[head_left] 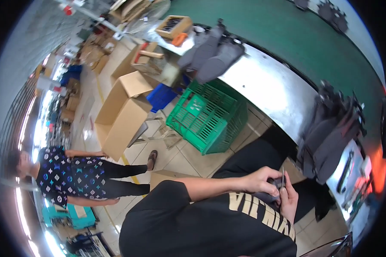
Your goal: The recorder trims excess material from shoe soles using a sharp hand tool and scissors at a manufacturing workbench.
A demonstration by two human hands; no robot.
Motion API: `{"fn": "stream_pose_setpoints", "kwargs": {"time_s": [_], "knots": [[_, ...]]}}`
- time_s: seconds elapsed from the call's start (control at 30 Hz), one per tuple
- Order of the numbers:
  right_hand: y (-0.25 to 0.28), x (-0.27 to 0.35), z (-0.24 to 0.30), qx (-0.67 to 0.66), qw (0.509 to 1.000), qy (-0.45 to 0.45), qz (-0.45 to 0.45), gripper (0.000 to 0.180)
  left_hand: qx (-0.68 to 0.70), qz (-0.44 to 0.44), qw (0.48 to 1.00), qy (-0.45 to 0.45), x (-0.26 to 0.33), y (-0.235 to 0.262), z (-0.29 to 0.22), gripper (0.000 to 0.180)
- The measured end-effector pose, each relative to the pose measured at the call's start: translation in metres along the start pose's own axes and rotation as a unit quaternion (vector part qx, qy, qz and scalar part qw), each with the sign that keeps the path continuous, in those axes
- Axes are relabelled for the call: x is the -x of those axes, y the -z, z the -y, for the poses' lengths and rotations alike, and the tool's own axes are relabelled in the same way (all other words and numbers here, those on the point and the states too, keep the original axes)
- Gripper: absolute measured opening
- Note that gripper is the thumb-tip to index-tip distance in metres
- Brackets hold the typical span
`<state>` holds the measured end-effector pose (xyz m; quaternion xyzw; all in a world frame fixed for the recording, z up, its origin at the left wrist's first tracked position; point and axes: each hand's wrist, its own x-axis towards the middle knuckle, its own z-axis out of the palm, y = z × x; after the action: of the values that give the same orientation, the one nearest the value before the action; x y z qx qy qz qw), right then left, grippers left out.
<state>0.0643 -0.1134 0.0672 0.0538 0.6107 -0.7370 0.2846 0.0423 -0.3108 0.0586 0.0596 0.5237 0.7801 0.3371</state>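
My left hand and my right hand are close together in front of my dark shirt, over my lap. Both have curled fingers. A thin, shiny metal strip, pointed like a blade, stands up between them, against the fingers of my right hand. Under my left fingers a dark grey piece shows, partly hidden by both hands. Which fingers bear on it is hard to see. Nearby on the bench lies a pile of dark grey flat pieces with rounded ends.
A metal-topped bench runs along a green surface, with more grey pieces farther along. Below stands a green plastic crate; beside it are a blue bin and an open cardboard box. Another person stands at left.
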Motion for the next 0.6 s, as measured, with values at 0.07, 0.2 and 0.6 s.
{"fn": "stream_pose_setpoints", "kwargs": {"time_s": [0.07, 0.2, 0.6], "knots": [[-0.003, -0.004, 0.008, 0.056, 0.998, -0.005, 0.004, 0.046, -0.030, -0.021, 0.998, -0.041, -0.002, 0.001, 0.005, 0.049], [0.007, -0.014, -0.003, -0.026, 0.999, -0.005, 0.037, 0.043, -0.034, -0.061, 0.998, 0.011, -0.001, -0.004, -0.015, 0.042], [0.021, 0.004, 0.025, -0.124, 0.985, -0.050, 0.113, 0.063, -0.317, -0.060, 0.946, -0.034, -0.024, -0.026, -0.048, 0.041]]}}
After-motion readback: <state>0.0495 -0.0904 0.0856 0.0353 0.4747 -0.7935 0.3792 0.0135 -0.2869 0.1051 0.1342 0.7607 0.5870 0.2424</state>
